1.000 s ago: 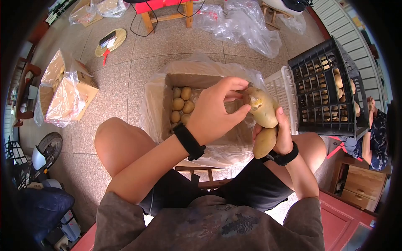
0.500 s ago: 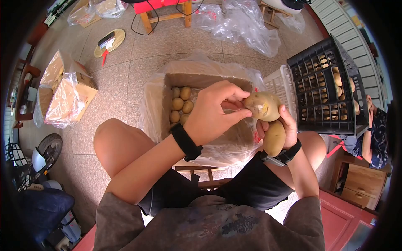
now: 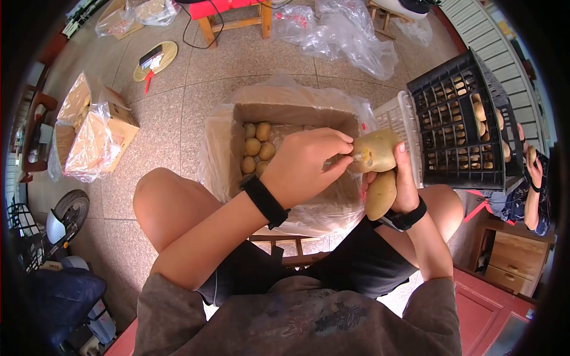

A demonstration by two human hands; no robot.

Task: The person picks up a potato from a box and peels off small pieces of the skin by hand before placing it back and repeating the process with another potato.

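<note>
My right hand point(image 3: 406, 181) holds two potatoes, a large pale potato point(image 3: 380, 149) on top and a smaller oval potato point(image 3: 381, 196) below it. The large one has a yellowish rough patch facing left. My left hand point(image 3: 314, 159) is at that patch, thumb and forefinger bent toward it; something small and whitish shows at the fingertips, too small to name. Beneath both hands stands an open cardboard box point(image 3: 297, 113) lined with clear plastic. Several potatoes point(image 3: 252, 146) sit in rows at its left side.
At the right, a black crate point(image 3: 442, 172) holding potatoes leans beside a white basket point(image 3: 407, 127). Another person's hand point(image 3: 535, 169) is beyond it. A second cardboard box point(image 3: 122, 133) stands left. Plastic sheeting point(image 3: 338, 35), a round mat point(image 3: 169, 54) and a wooden stool point(image 3: 265, 21) are ahead.
The large potato has turned slightly in my right hand, and the smaller one has shifted left. My left fingertips have drawn back a little from the patch. The other person's hand has moved.
</note>
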